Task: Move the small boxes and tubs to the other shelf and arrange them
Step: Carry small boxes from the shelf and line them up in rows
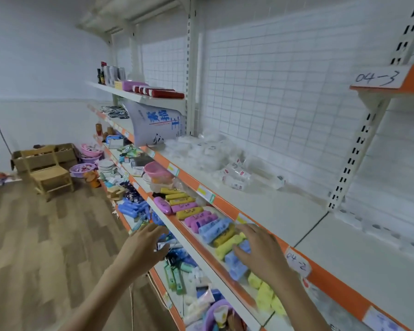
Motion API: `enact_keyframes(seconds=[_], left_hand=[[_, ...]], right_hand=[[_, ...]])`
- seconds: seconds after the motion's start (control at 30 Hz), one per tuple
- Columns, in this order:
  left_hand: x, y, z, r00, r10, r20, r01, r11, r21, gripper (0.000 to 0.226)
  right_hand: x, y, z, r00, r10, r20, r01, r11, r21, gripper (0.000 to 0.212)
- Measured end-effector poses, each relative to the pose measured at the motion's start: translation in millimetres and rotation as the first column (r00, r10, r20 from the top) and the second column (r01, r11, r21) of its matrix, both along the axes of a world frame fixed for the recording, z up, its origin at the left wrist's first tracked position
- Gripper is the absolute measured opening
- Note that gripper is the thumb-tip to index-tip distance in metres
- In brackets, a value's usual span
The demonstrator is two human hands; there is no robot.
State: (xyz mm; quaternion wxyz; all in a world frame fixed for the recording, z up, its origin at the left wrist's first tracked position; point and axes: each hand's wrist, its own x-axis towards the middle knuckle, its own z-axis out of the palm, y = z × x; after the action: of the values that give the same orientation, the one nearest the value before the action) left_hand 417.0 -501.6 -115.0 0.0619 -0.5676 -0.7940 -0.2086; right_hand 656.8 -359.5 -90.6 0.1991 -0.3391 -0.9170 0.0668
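Long white metal shelf rack with orange price strips runs from 10 to 4 o'clock; its wide upper tier is mostly bare apart from some clear plastic packs at 12. Row of small pastel soap boxes, pink, yellow and blue, lies on the tier below. My right hand rests fingers spread and fairly straight on the blue box, gripping nothing. My left hand hovers open at 9 of the row, empty. Risk, I judge: boxes packed tight, so lifting one could drag neighbours off the front lip.
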Motion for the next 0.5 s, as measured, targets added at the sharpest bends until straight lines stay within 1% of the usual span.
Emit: enact_keyframes(seconds=[0.07, 0.2, 0.5], left_hand=[[-18, 27, 5, 1.000, -0.018, 0.000, 0.018, 1.000, 0.010, 0.037], [-61, 89, 24, 0.998, -0.049, -0.044, 0.050, 0.998, 0.027, 0.034], [-159, 219, 86, 0.997, 0.015, -0.078, -0.007, 0.995, 0.101, 0.035]], right_hand=[[-21, 28, 5, 1.000, -0.005, -0.008, 0.005, 1.000, 0.017, 0.041], [-68, 89, 19, 0.999, 0.017, -0.050, -0.016, 1.000, 0.024, 0.041], [-170, 232, 77, 0.997, 0.013, -0.078, -0.006, 0.997, 0.080, 0.044]])
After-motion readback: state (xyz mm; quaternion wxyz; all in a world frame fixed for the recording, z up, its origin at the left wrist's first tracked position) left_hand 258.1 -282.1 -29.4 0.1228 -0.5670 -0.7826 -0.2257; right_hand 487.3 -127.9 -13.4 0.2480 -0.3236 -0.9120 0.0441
